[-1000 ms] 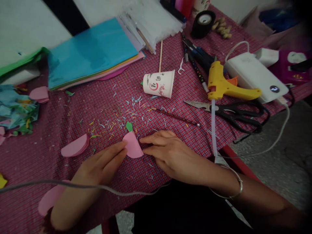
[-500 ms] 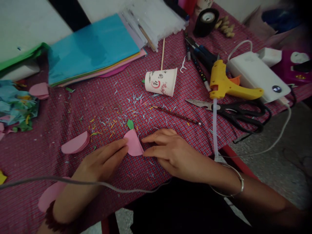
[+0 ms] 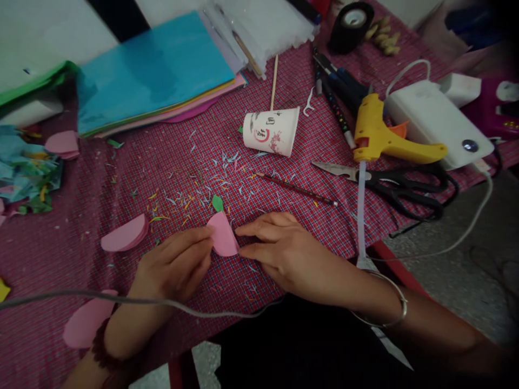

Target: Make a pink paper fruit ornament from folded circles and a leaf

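Note:
A small folded pink paper piece [image 3: 223,235] lies on the red checked tablecloth [image 3: 121,183] near the table's front edge. My left hand [image 3: 176,267] pinches its left edge with thumb and fingers. My right hand [image 3: 284,251] presses its right edge with fingertips held together. A grey cable [image 3: 121,300] runs across my left wrist. Two more pink half-round pieces lie to the left, one [image 3: 125,235] just beyond my left hand and one [image 3: 85,324] at the front edge.
A tipped paper cup [image 3: 271,131], a pencil [image 3: 298,190], black scissors [image 3: 397,183] and a yellow glue gun [image 3: 385,138] lie beyond my hands. Coloured paper sheets [image 3: 154,70] are stacked at the back left. Paper scraps [image 3: 24,173] pile at the far left. A white box [image 3: 438,121] sits right.
My left hand's fingers have curled in closer on the pink piece. The view has shifted slightly; the hands and paper stay in the same spot.

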`<action>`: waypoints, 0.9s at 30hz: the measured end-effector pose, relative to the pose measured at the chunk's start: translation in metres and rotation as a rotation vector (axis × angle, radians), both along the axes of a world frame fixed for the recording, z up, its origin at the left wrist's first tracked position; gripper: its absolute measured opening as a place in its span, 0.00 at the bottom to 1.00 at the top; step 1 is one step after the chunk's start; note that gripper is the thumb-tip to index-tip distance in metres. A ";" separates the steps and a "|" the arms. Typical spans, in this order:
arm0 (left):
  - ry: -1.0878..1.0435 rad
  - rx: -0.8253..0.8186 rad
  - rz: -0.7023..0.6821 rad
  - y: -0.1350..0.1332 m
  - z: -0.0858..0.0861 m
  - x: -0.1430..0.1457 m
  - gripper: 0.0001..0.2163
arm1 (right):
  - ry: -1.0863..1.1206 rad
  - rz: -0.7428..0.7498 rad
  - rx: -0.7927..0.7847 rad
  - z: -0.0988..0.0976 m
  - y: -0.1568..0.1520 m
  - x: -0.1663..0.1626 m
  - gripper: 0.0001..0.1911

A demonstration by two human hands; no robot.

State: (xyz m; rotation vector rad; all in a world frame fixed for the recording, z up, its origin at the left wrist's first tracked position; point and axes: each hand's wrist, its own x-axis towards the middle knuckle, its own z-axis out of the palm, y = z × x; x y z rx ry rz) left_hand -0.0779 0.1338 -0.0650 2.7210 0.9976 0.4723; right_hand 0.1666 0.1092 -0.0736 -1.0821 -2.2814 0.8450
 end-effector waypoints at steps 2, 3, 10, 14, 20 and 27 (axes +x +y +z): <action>-0.032 -0.002 0.030 0.000 0.000 0.004 0.08 | -0.032 0.015 0.014 0.000 -0.001 0.000 0.12; -0.059 -0.018 0.055 0.001 0.001 0.006 0.07 | -0.051 0.024 0.020 0.000 -0.001 0.000 0.12; -0.212 -0.184 0.255 0.005 0.006 0.017 0.05 | -0.098 0.031 0.043 0.002 -0.002 0.000 0.12; -0.215 -0.161 0.294 0.001 0.003 0.017 0.05 | -0.090 0.025 0.057 0.001 -0.003 -0.001 0.12; -0.110 -0.061 0.154 -0.005 0.004 0.009 0.09 | -0.087 0.014 0.052 -0.001 -0.003 0.000 0.12; 0.089 0.041 0.013 -0.009 0.009 0.011 0.19 | -0.090 0.005 0.039 0.000 -0.003 -0.001 0.11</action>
